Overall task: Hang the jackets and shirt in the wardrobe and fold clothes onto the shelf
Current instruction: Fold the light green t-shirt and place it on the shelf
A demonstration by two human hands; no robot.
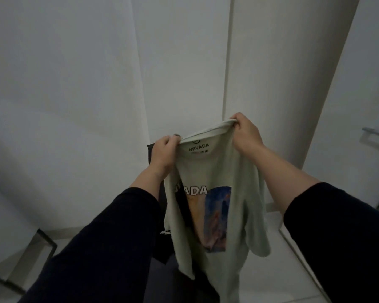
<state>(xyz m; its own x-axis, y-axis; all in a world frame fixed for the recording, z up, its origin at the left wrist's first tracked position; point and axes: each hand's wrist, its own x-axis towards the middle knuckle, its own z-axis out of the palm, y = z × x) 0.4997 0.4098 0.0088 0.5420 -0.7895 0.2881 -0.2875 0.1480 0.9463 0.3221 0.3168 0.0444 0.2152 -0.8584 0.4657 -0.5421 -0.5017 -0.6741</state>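
A pale mint-green T-shirt (232, 171) with a NEVADA neck label and a blue-and-orange print hangs in front of me, held up by its collar. My left hand (162, 154) pinches the left side of the neckline. My right hand (245, 132) grips the right side, a little higher. The shirt's body droops down between my dark-sleeved forearms, with one sleeve dangling at the lower right. Behind the shirt stands a dark object (152, 156), mostly hidden, possibly a basket or chair with dark clothing.
White wardrobe panels (184, 62) fill the view ahead, with a vertical door seam right of centre. A metal handle (374, 133) shows on a white door at the far right. A dark-framed piece of furniture (46, 239) stands at the lower left on a pale floor.
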